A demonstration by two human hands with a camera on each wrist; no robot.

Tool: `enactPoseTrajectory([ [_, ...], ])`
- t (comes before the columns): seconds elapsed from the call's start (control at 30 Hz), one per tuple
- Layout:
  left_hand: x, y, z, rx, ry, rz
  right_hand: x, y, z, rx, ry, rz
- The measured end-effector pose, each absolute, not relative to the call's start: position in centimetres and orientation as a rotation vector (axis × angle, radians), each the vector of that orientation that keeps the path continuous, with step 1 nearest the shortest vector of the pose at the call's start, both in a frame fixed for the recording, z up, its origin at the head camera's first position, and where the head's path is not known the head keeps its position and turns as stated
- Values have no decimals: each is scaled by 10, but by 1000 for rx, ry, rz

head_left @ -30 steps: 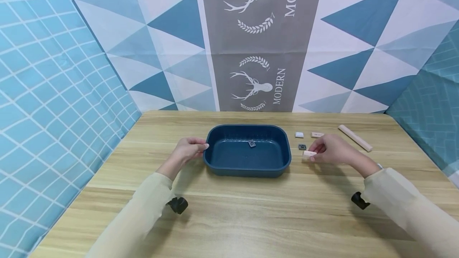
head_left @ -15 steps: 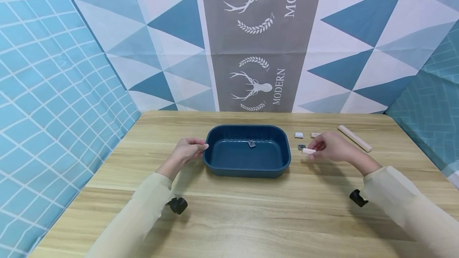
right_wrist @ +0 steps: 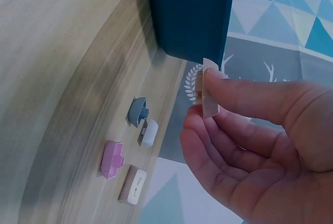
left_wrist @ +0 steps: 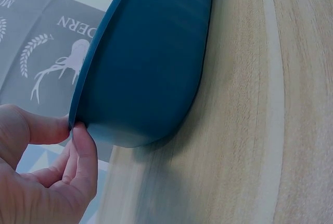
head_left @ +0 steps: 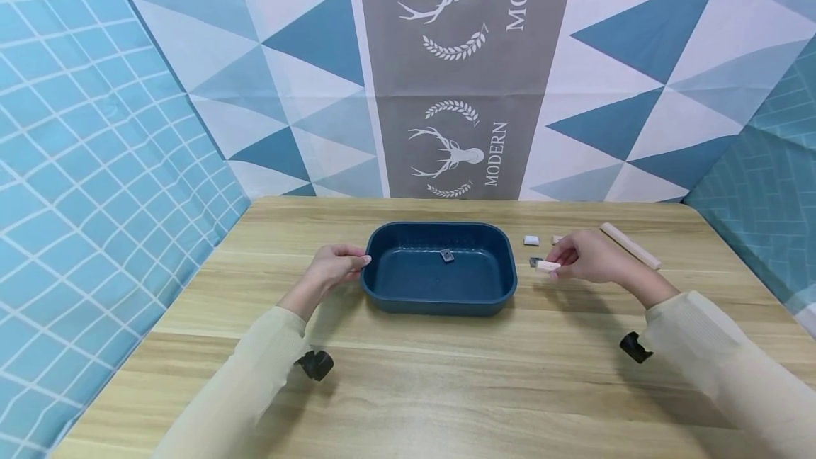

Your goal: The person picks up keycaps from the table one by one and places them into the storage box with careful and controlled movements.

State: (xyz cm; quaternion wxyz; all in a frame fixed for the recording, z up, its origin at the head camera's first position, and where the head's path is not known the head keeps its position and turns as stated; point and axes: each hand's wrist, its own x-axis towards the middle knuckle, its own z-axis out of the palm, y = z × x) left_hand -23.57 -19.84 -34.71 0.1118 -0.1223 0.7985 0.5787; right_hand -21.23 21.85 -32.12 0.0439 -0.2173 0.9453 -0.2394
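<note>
Now, right hand point(right_wrist: 250, 135): thumb and fingertips pinch a pale keycap point(right_wrist: 209, 107) by its edge, raised off the bench just right of the tray and apart from it.
Left hand point(head_left: 331, 266): thumb and fingers pinch the left rim of the tray point(head_left: 440, 285), apparently steadying it.
Inside the tray: one small grey keycap point(head_left: 447, 255) lies near the far wall; I see no other piece in there.
Close right of the tray: a dark grey keycap point(right_wrist: 138, 112) and a white keycap point(right_wrist: 149, 133) rest on the bench point(head_left: 440, 381).
Farther right of the tray: a pink keycap point(right_wrist: 112, 160), a lettered keycap point(right_wrist: 133, 185) and, farthest out, a long pale bar point(head_left: 631, 246).
Progress: early, I would judge; one piece inside, one between the fingers, not yet over the tray, and at least five outside.
Behind the tray: a patterned backdrop point(head_left: 446, 154) with deer heads and triangles.
Lettering: too small to read surely.
</note>
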Motion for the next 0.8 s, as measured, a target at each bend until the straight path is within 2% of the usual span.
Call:
enactPoseTrajectory([
  [0.8, -235, -199, -347, -347, 2341, 1712, -216, 207, -301, -577, 2783, -666],
])
